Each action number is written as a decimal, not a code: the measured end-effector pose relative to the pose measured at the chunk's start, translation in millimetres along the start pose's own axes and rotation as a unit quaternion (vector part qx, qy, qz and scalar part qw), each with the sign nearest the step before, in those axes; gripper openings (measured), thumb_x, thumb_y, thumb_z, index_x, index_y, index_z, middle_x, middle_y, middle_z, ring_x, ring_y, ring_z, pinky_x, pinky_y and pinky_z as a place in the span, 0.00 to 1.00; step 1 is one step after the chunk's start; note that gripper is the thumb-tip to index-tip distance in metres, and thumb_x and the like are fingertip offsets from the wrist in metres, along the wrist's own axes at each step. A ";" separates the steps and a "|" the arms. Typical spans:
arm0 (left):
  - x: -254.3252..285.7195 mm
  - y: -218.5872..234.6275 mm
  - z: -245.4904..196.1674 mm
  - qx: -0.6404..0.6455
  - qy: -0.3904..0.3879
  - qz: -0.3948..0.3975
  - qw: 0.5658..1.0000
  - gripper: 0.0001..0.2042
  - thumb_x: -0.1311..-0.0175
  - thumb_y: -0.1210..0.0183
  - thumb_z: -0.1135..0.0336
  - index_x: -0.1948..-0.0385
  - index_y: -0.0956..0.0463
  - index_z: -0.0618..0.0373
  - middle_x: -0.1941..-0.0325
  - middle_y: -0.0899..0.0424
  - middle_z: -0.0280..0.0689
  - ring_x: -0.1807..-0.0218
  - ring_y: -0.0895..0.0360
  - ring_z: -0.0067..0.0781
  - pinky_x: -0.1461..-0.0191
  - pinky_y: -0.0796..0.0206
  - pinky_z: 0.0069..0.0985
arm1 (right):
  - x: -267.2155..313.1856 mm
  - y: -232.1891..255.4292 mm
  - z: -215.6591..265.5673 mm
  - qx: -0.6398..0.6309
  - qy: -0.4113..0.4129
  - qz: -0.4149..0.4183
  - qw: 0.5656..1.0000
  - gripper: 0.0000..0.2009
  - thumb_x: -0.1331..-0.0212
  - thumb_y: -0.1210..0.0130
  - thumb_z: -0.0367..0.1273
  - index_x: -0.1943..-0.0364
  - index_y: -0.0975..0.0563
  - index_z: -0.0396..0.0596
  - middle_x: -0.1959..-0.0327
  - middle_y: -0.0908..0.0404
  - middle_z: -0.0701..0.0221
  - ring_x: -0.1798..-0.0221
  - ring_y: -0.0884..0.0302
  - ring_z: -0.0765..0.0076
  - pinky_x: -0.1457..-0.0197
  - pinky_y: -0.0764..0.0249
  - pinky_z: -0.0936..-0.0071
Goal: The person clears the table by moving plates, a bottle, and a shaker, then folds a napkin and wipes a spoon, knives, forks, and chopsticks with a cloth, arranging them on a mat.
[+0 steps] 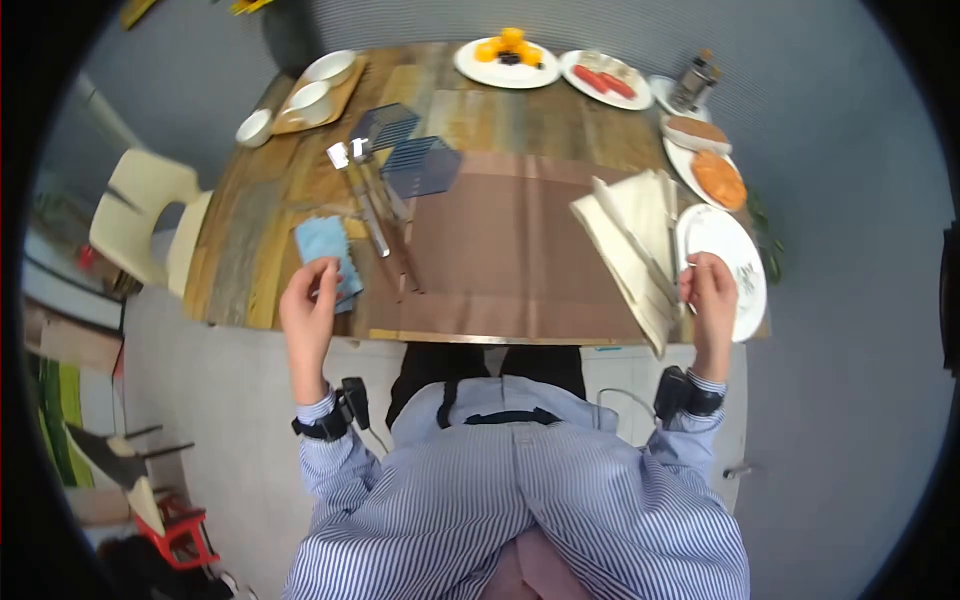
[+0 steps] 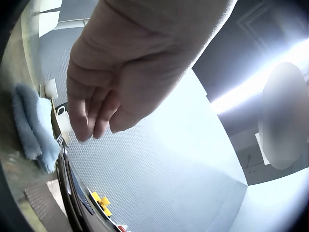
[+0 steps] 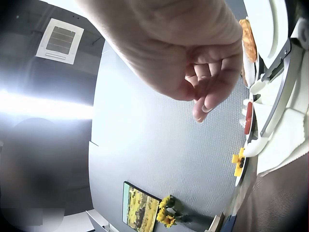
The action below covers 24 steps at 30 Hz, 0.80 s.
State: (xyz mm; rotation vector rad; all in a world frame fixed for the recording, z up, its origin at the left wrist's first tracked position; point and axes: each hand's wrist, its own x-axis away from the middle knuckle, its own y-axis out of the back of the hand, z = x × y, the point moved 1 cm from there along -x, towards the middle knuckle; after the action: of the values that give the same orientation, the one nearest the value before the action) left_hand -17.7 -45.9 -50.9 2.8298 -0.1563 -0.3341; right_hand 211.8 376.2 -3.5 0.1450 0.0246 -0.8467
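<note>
My left hand [image 1: 310, 308] hovers at the near edge of a folded light blue cloth [image 1: 322, 240], fingers loosely curled. In the left wrist view that hand [image 2: 116, 72] holds nothing, and the fuzzy blue cloth [image 2: 33, 125] lies beyond it. My right hand [image 1: 712, 300] is over the near left rim of a white plate [image 1: 738, 255], fingers bent inward with nothing between them. Beside it lies a cream cloth napkin [image 1: 620, 245] with a knife [image 1: 630, 232] on top. Right of the blue cloth, long utensils with brown handles [image 1: 408, 255] lie side by side.
A brown placemat [image 1: 500, 250] covers the middle front. Two dark blue hexagonal mats [image 1: 422, 165] overlap behind the utensils. White bowls [image 1: 310, 102] stand at back left, some on a wooden tray [image 1: 345, 98]. Food plates [image 1: 508, 75] line the back and right, near a glass-and-metal container [image 1: 692, 82].
</note>
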 end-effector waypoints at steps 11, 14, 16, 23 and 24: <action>-0.8 -41.4 -21.8 -0.100 -0.050 0.101 0.989 0.10 0.34 0.45 0.66 0.59 0.23 0.64 0.64 0.20 0.32 0.64 0.26 0.17 0.61 0.32 0.16 | -5.4 1.4 -46.0 0.360 0.182 -0.033 0.914 0.12 0.51 0.40 0.28 0.62 0.24 0.40 0.71 0.25 0.59 0.68 0.26 0.55 0.62 0.29 0.64; 0.4 -50.9 -33.3 -0.119 -0.054 0.109 0.985 0.10 0.34 0.45 0.67 0.60 0.23 0.64 0.65 0.20 0.32 0.65 0.27 0.17 0.61 0.33 0.16 | -6.7 -7.6 -40.1 0.437 0.214 -0.036 0.873 0.11 0.53 0.39 0.29 0.65 0.23 0.40 0.71 0.24 0.59 0.67 0.28 0.53 0.61 0.31 0.62; -1.8 -57.2 -35.5 -0.113 -0.042 0.124 0.985 0.09 0.34 0.45 0.67 0.60 0.23 0.64 0.65 0.21 0.32 0.65 0.27 0.17 0.61 0.33 0.16 | -10.2 -8.4 -42.9 0.457 0.203 -0.024 0.865 0.09 0.54 0.39 0.28 0.68 0.23 0.40 0.71 0.24 0.59 0.67 0.28 0.53 0.61 0.32 0.62; -8.2 -108.9 -80.6 -0.074 -0.099 0.222 0.967 0.07 0.38 0.45 0.71 0.62 0.23 0.63 0.64 0.20 0.38 0.66 0.25 0.28 0.63 0.34 0.21 | -12.3 -16.5 -38.0 0.395 0.164 0.001 0.904 0.05 0.52 0.39 0.29 0.73 0.21 0.41 0.75 0.23 0.61 0.68 0.27 0.54 0.63 0.31 0.63; -8.7 -117.1 -88.2 -0.089 -0.131 0.249 0.955 0.07 0.39 0.45 0.71 0.62 0.23 0.63 0.63 0.20 0.39 0.66 0.25 0.30 0.62 0.34 0.22 | -12.5 -19.1 -37.2 0.396 0.163 0.000 0.904 0.05 0.52 0.39 0.29 0.73 0.21 0.41 0.75 0.23 0.61 0.68 0.27 0.54 0.63 0.31 0.63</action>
State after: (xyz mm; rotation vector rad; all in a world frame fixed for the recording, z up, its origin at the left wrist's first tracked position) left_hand 3.8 90.6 -1.3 2.4443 -0.8307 -0.5676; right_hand 190.5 378.1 -41.6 1.0541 -0.0074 -0.7836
